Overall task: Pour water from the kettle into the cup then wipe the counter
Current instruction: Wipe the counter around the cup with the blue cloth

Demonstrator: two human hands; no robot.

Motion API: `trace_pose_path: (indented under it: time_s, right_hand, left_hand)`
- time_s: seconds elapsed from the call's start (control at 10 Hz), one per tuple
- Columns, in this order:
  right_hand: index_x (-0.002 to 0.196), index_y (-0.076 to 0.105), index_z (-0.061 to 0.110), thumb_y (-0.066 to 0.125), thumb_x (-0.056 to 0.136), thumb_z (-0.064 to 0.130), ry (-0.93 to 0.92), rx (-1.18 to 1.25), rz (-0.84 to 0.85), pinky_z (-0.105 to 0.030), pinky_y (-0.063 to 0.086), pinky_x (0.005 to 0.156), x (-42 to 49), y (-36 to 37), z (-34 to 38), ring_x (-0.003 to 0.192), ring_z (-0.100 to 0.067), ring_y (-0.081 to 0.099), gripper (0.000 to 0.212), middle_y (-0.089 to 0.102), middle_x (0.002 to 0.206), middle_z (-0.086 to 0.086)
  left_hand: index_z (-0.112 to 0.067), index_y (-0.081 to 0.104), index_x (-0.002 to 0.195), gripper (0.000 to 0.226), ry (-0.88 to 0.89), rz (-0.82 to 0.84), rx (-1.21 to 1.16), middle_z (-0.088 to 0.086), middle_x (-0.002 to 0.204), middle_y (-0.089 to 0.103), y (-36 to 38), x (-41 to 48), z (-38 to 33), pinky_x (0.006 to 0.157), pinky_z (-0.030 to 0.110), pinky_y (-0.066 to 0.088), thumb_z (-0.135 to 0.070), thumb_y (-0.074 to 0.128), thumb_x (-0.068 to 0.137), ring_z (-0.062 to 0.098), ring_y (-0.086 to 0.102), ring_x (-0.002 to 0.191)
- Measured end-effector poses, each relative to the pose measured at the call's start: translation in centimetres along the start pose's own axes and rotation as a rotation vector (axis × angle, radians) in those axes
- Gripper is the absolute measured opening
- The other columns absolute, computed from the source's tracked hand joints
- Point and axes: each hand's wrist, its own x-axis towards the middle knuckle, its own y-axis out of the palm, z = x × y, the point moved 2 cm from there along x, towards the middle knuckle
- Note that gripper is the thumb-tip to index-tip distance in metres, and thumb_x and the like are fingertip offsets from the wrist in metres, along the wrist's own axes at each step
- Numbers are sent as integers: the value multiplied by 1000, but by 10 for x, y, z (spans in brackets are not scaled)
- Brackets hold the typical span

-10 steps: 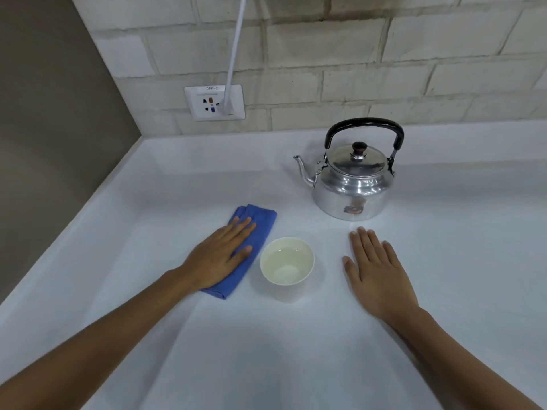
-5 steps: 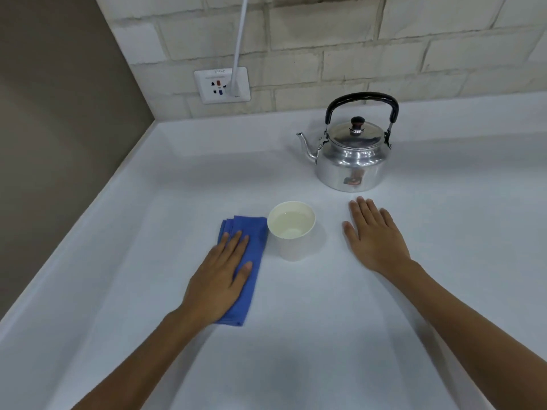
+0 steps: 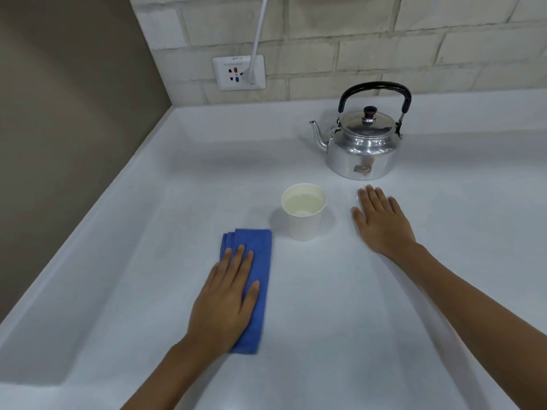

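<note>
A shiny metal kettle [image 3: 362, 146] with a black handle stands upright at the back right of the white counter [image 3: 340, 306], spout pointing left. In front of it a white paper cup [image 3: 304, 216] holds water. My left hand [image 3: 226, 297] lies flat, palm down, pressing on a folded blue cloth [image 3: 257, 253] to the left of the cup and nearer to me. My right hand [image 3: 381, 223] rests flat on the counter to the right of the cup, just in front of the kettle, holding nothing.
A brick-pattern wall runs behind the counter, with a white power socket [image 3: 239, 73] and a white cable [image 3: 257, 34] rising from it. A brown side wall [image 3: 68, 113] borders the counter on the left.
My left hand has slid the blue cloth toward me along the counter, from beside the cup to below and left of it. My right hand, the cup and the kettle have stayed put.
</note>
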Motion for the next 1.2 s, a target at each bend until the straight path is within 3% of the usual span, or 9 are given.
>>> trace_pose_path:
  time_s: [0.2, 0.3, 0.4, 0.6, 0.7, 0.9, 1.0, 1.1, 1.2]
  right_hand:
    - [145, 9, 10, 18, 97, 37, 1, 1, -7, -40, 4, 118, 0, 0, 1, 144, -23, 4, 56, 9, 157, -10]
    - [145, 9, 10, 18, 97, 37, 0, 1, -5, -41, 5, 118, 0, 0, 2, 144, -23, 4, 56, 9, 157, -10]
    - [145, 9, 10, 18, 97, 37, -1, 7, -7, -41, 5, 119, 0, 0, 1, 144, -23, 4, 56, 9, 157, -10]
    - [145, 6, 10, 17, 97, 37, 0, 12, 18, -39, 3, 119, 0, -2, 1, 144, -22, 1, 56, 6, 157, -9]
    - [145, 6, 10, 17, 98, 38, 1, 10, 15, -39, 2, 118, 0, -2, 1, 144, -22, 1, 56, 6, 157, -10]
    - [145, 7, 9, 18, 98, 37, -5, 15, 9, -39, 3, 118, 0, -2, 1, 144, -23, 3, 56, 7, 157, -11]
    - [145, 7, 9, 18, 98, 37, -8, 30, 28, -39, 2, 118, 0, -5, 1, 144, -22, 1, 56, 6, 157, -11]
    - [145, 12, 7, 21, 99, 34, 0, 51, 21, -40, 2, 119, -7, -13, 3, 144, -23, 3, 54, 10, 156, -12]
    - [144, 16, 5, 25, 99, 29, 24, 107, -38, -40, 2, 118, -25, -26, 11, 144, -24, 3, 52, 12, 156, -13]
  left_hand:
    - [-19, -5, 144, 58, -159, 21, 83, 0, 156, -6, -11, 22, -1, 115, 28, -4, -41, 20, 97, 14, -11, 143]
    - [-15, 2, 146, 56, -153, 5, 98, 7, 157, -1, 2, 21, -35, 115, 32, -3, -37, 22, 98, 22, -7, 144]
    - [-15, 16, 144, 56, 25, 4, 73, 5, 154, 13, 12, -2, -64, 115, 41, 1, -41, 20, 95, 26, 6, 143]
    - [-24, -3, 141, 64, 4, 46, 25, -10, 152, -5, -4, -22, -30, 113, 21, -6, -54, 3, 85, 9, -8, 142]
    - [-4, 26, 140, 61, -47, 26, 76, 13, 149, 27, -6, -18, -54, 110, 47, 18, -39, 20, 90, 31, 22, 138]
    - [-4, 48, 130, 54, 31, 71, 113, 14, 138, 48, 15, -11, -119, 99, 46, 42, -34, 29, 90, 29, 43, 129]
    - [-10, 25, 142, 57, 29, 141, 96, 9, 152, 25, 17, -6, -128, 114, 41, 19, -40, 20, 94, 24, 18, 141]
    - [-37, -16, 136, 55, 72, 138, -162, -19, 148, -23, 16, -5, -105, 106, 14, -20, -55, 11, 92, 0, -25, 136]
    - [-50, -11, 134, 52, -3, 1, -272, -28, 143, -21, -4, 5, -70, 106, 12, -16, -59, 10, 87, -12, -23, 132]
